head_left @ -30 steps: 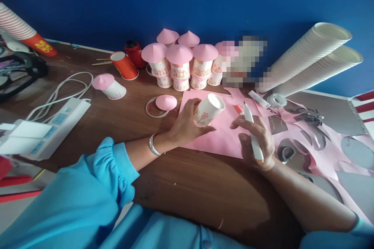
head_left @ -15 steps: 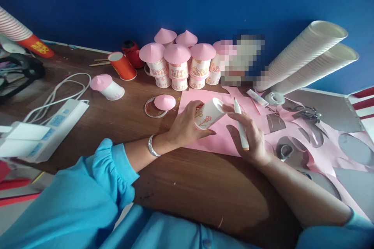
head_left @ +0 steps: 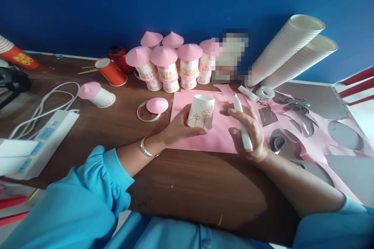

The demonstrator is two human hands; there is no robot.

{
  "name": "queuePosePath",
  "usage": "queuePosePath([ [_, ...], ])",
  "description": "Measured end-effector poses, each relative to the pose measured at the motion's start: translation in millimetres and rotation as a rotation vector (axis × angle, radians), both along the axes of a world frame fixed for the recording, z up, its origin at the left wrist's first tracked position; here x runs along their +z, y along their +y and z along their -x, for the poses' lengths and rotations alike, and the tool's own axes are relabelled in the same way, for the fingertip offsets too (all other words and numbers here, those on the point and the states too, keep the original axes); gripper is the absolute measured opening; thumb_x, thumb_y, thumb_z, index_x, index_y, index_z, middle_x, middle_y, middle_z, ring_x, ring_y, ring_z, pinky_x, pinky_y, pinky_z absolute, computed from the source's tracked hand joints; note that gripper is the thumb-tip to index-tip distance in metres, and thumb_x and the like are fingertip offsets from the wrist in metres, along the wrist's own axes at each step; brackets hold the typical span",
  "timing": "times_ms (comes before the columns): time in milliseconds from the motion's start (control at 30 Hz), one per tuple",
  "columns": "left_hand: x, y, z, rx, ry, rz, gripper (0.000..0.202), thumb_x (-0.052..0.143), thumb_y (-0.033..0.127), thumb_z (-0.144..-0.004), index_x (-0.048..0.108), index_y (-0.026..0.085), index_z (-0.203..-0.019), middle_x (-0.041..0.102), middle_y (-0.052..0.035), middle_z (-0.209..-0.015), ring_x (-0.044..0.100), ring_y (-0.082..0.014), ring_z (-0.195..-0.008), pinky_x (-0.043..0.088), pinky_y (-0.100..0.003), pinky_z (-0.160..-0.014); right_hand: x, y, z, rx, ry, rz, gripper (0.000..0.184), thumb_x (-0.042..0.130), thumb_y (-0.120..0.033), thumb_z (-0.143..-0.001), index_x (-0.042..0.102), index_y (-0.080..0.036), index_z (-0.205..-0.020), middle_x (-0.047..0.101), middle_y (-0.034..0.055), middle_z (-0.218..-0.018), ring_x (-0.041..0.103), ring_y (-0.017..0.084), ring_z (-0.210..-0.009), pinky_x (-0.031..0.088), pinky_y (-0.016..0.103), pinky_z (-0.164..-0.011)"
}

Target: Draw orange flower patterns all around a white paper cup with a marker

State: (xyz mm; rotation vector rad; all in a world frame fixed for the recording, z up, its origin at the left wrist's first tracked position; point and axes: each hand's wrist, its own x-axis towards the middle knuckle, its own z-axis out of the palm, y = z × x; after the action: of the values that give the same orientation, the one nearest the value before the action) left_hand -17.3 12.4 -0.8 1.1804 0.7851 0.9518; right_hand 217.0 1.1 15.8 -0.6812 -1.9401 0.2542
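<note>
- Head-cam view: person in blue sleeves works at a brown wood bench against a blue wall.
- L hand, w/ a silver bangle at the wrist, holds a white paper cup: thumb along its lower front, other fingers round the far L side.
- Cup is near-upright, over the L part of a pink paper sheet; can't tell if its bottom touches the sheet. Red & gold flowers are drawn on the side facing the viewer.
- R hand holds a white marker btwn thumb & fingers, narrow end up, orange end down. Marker is near the cup, not touching it.
- Behind, by the wall: a cluster of decorated cups w/ pink cone tops.
- L of the cup: a small pink cone next to a white ring. Farther L: a tipped cup w/ its own pink top, a red cup & a white power strip.
- R side: cut pink scraps, a tape roll & two tall leaning stacks of white cups.
- Pixelated patch beside the cluster; contents unclear.
</note>
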Motion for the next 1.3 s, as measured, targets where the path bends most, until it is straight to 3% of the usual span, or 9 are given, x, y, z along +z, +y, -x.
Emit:
queuePosePath([
  [100,-0.7,2,2,-0.100,-0.211,0.148,0.063,0.093,0.044,-0.070,0.063,0.020,-0.120,0.075,-0.0089,-0.108,0.073,-0.0246,-0.097,0.058,-0.038,-0.082,10.3,-6,0,-0.016,0.040,0.003,0.041,0.050,-0.042,-0.108,0.061,-0.026,-0.145,0.069,0.0099,-0.100,0.072,0.025,-0.095,0.065,0.045,-0.082],
  [233,-0.3,4,3,-0.143,-0.304,0.248,0.052,0.094,0.038,-0.069,0.070,0.017,-0.110,0.076,-0.0077,-0.098,0.073,-0.0217,-0.090,0.059,-0.039,-0.086,26.8,-15,3,0.144,-0.041,0.066,0.028,0.057,-0.019,-0.103,0.067,-0.021,-0.130,0.071,0.0077,-0.091,0.072,0.022,-0.084,0.064,0.038,-0.070],
  [333,-0.1,4,2,-0.126,-0.299,0.268,0.050,0.096,0.036,-0.066,0.071,0.017,-0.105,0.074,-0.0047,-0.092,0.071,-0.0185,-0.086,0.060,-0.037,-0.086,31.9,-18,7,0.183,-0.015,0.074,0.025,0.061,-0.009,-0.096,0.066,-0.019,-0.118,0.072,0.0059,-0.084,0.074,0.021,-0.081,0.065,0.037,-0.067],
  [467,1.1,2,0,-0.118,-0.263,0.250,0.050,0.097,0.036,-0.065,0.071,0.018,-0.103,0.073,-0.0038,-0.091,0.069,-0.0179,-0.087,0.058,-0.036,-0.086,28.0,-18,10,0.150,-0.010,0.077,0.020,0.063,-0.010,-0.095,0.065,-0.020,-0.112,0.073,0.0061,-0.084,0.074,0.020,-0.078,0.064,0.034,-0.063],
  [733,6.0,0,-2,-0.105,-0.233,0.224,0.050,0.097,0.039,-0.064,0.072,0.018,-0.101,0.073,-0.0034,-0.091,0.067,-0.0165,-0.086,0.056,-0.033,-0.085,20.2,-19,10,0.167,-0.043,0.074,0.018,0.064,-0.014,-0.097,0.065,-0.021,-0.113,0.073,0.0060,-0.087,0.075,0.020,-0.079,0.064,0.032,-0.061],
  [933,3.3,1,-1,-0.114,-0.224,0.226,0.055,0.098,0.034,-0.062,0.069,0.019,-0.106,0.072,-0.0028,-0.093,0.067,-0.0183,-0.089,0.055,-0.038,-0.089,18.8,-18,11,0.165,-0.054,0.066,0.015,0.063,-0.015,-0.098,0.064,-0.020,-0.112,0.072,0.0066,-0.088,0.075,0.019,-0.080,0.063,0.030,-0.062],
  [1300,-1.4,2,2,-0.142,-0.163,0.208,0.053,0.097,0.030,-0.064,0.067,0.020,-0.107,0.070,-0.0026,-0.095,0.065,-0.0184,-0.092,0.052,-0.035,-0.087,22.6,-17,8,0.149,-0.064,0.035,0.020,0.064,-0.011,-0.094,0.065,-0.020,-0.112,0.073,0.0065,-0.086,0.075,0.021,-0.077,0.064,0.033,-0.061],
])
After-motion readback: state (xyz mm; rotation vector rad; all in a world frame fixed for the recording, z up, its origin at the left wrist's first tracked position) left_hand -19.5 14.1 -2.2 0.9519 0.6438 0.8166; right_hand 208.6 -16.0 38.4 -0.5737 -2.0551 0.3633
